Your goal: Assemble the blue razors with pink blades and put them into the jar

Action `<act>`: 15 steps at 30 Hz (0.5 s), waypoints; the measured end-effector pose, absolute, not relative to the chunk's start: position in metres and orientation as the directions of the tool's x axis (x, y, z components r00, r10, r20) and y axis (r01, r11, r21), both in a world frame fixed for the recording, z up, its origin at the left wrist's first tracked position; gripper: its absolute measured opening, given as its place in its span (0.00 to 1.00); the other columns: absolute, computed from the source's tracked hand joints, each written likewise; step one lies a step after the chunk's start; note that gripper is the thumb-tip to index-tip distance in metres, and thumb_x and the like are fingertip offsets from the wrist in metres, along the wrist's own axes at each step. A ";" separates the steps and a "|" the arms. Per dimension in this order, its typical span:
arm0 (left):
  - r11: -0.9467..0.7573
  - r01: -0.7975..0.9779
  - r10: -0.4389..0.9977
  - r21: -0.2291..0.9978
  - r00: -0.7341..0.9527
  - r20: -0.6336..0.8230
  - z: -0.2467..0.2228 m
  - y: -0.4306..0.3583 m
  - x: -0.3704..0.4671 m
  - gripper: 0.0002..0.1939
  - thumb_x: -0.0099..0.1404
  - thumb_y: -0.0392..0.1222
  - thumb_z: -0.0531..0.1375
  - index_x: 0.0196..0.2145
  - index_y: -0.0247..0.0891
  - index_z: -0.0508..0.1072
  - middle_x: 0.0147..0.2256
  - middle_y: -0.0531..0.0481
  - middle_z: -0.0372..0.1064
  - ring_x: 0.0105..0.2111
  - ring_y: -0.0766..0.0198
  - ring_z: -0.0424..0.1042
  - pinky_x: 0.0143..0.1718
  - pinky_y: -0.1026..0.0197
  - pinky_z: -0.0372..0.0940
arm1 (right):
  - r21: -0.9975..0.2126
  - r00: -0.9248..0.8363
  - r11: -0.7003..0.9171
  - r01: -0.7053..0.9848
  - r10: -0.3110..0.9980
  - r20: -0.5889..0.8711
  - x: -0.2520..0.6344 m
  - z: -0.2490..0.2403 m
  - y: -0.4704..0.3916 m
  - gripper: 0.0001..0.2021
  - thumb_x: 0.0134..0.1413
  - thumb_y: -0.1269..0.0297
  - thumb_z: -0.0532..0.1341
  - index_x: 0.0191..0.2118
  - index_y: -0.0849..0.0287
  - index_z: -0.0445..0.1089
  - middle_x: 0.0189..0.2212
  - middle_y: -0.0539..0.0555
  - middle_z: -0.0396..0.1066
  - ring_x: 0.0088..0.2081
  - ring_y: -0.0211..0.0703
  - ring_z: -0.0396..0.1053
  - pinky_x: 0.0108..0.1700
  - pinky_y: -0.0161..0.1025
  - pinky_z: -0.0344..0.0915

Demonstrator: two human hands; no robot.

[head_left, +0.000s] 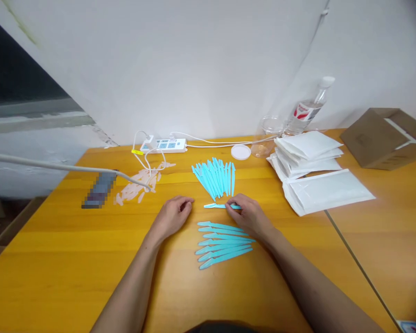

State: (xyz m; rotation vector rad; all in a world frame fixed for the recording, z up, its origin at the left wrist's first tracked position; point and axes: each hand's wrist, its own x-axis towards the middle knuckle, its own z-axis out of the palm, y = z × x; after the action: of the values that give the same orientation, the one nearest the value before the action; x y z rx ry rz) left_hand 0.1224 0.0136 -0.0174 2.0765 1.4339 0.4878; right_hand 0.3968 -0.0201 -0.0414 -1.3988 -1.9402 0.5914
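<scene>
Turquoise eyebrow razor (217, 206) pinched in right hand (244, 210), fingers closed on handle. Left hand (173, 215) on wooden table (72, 249), fingers loosely curled, grip unclear.

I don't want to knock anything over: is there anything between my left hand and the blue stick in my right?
Nothing visible: only bare table lies between your left hand and the blue stick in your right hand. The other blue sticks lie beyond and nearer you.

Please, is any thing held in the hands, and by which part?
The right hand pinches a blue razor by its handle; no thing shows in the left hand.
</scene>
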 end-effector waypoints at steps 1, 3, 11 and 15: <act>-0.287 0.740 0.925 0.607 0.380 -0.025 -0.017 0.013 0.124 0.17 0.71 0.47 0.53 0.46 0.37 0.78 0.43 0.43 0.77 0.40 0.57 0.75 0.43 0.59 0.67 | -0.691 -0.210 0.328 0.644 0.944 0.253 0.397 -0.042 -0.020 0.08 0.64 0.65 0.56 0.35 0.56 0.71 0.32 0.54 0.72 0.35 0.43 0.69 0.40 0.38 0.63; -0.324 0.764 0.914 0.559 0.405 -0.024 -0.016 0.012 0.124 0.17 0.71 0.46 0.53 0.48 0.38 0.78 0.42 0.43 0.77 0.40 0.57 0.75 0.43 0.58 0.67 | -0.686 -0.217 0.338 0.645 0.941 0.260 0.397 -0.042 -0.020 0.08 0.64 0.65 0.56 0.35 0.56 0.71 0.32 0.54 0.72 0.35 0.43 0.69 0.40 0.38 0.63; -0.308 0.657 0.931 0.688 0.356 0.078 -0.014 0.004 0.125 0.16 0.71 0.51 0.56 0.44 0.41 0.80 0.43 0.44 0.76 0.41 0.58 0.74 0.43 0.59 0.67 | -0.684 -0.214 0.367 0.631 0.929 0.301 0.397 -0.046 -0.019 0.07 0.63 0.66 0.58 0.35 0.58 0.72 0.33 0.55 0.73 0.36 0.43 0.71 0.41 0.38 0.64; -0.194 0.538 0.909 0.821 0.413 -0.056 -0.011 -0.001 0.131 0.18 0.71 0.52 0.56 0.44 0.40 0.80 0.42 0.46 0.78 0.41 0.59 0.75 0.43 0.61 0.67 | -0.692 -0.236 0.410 0.594 0.911 0.337 0.396 -0.048 -0.019 0.06 0.63 0.67 0.59 0.35 0.58 0.72 0.32 0.54 0.74 0.35 0.42 0.71 0.40 0.38 0.65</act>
State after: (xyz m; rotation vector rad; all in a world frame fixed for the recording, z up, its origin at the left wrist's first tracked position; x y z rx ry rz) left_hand 0.1314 -0.0013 -0.0108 1.8628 1.2384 0.5813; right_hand 0.3961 -0.0190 -0.0483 -1.2799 -1.9424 0.5579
